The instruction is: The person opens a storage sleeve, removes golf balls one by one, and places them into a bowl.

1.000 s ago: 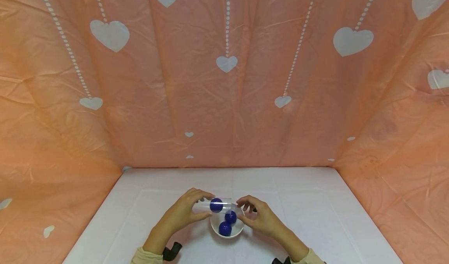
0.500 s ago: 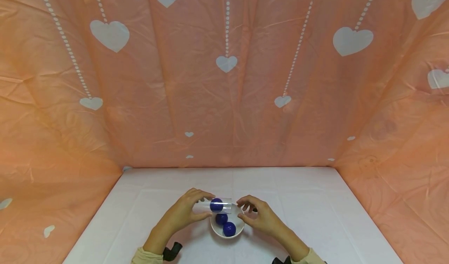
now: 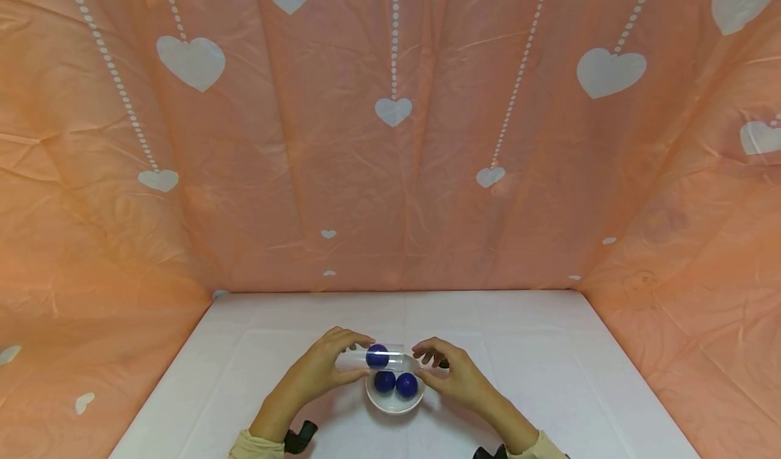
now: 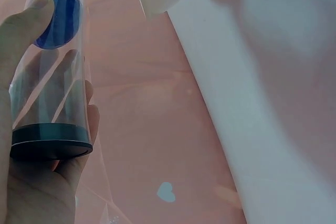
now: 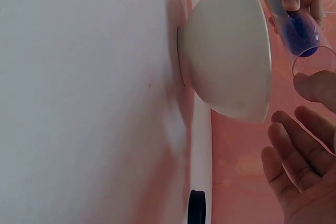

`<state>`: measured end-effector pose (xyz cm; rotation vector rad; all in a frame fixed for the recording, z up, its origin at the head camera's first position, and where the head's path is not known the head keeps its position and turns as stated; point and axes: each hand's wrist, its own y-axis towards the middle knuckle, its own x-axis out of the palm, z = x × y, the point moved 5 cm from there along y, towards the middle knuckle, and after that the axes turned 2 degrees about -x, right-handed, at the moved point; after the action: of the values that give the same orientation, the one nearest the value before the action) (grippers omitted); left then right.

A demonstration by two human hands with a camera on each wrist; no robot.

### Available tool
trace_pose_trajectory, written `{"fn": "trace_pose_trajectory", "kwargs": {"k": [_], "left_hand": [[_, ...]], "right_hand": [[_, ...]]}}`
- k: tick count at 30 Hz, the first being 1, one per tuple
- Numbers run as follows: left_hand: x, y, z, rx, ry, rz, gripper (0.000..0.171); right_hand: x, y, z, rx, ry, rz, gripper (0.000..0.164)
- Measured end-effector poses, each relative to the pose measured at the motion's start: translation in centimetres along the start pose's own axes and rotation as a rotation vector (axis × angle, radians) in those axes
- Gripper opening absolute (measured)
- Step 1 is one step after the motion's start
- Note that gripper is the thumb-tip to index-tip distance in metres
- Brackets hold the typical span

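Gripping the clear tube (image 3: 394,361) above the bowl (image 5: 228,51), the left hand (image 3: 323,364) has one blue ball (image 3: 377,356) still inside; two balls (image 3: 407,385) already lie in the bowl; the empty right hand (image 3: 456,375) is loosely spread.

The white table (image 3: 525,337) I'm watching remotely has faint creases — a white bowl (image 5: 226,56) stands upright on it, and near the bowl, on its right in my head view, a round black disc (image 5: 197,206) lies flat.

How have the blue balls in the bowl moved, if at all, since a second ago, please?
Yes: against the rim of the white bowl, the blue balls have moved from front-to-back to side by side, leaving its near edge.
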<state>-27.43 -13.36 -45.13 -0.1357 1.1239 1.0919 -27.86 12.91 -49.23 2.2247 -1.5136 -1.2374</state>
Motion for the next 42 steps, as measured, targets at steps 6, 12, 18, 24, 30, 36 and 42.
{"fn": "trace_pose_trajectory", "kwargs": {"k": [6, 12, 18, 24, 30, 36, 42], "left_hand": [[-0.04, 0.05, 0.20, 0.017, -0.006, 0.008, 0.047], [0.04, 0.10, 0.16, 0.002, -0.004, 0.008, 0.047], [0.17, 0.21, 0.16, -0.014, 0.000, -0.003, 0.047], [0.26, 0.34, 0.23, -0.006, -0.006, -0.008, 0.047], [0.35, 0.43, 0.38, -0.006, -0.012, -0.015, 0.047], [0.41, 0.58, 0.57, -0.005, -0.009, -0.017, 0.047], [0.51, 0.68, 0.65, 0.000, -0.006, -0.022, 0.047]], "right_hand": [[-0.06, -0.06, 0.06, 0.003, 0.010, 0.006, 0.031], [-0.10, -0.11, 0.43, 0.024, 0.016, 0.003, 0.033], [-0.24, 0.03, 0.36, 0.041, 0.026, 0.010, 0.034], [-0.22, 0.11, 0.13, 0.032, 0.052, 0.032, 0.032], [-0.09, 0.11, 0.22, 0.022, 0.077, 0.041, 0.033], [0.04, 0.16, 0.15, 0.009, 0.093, 0.040, 0.035], [0.15, 0.16, 0.04, 0.017, 0.103, 0.035, 0.035]]}}
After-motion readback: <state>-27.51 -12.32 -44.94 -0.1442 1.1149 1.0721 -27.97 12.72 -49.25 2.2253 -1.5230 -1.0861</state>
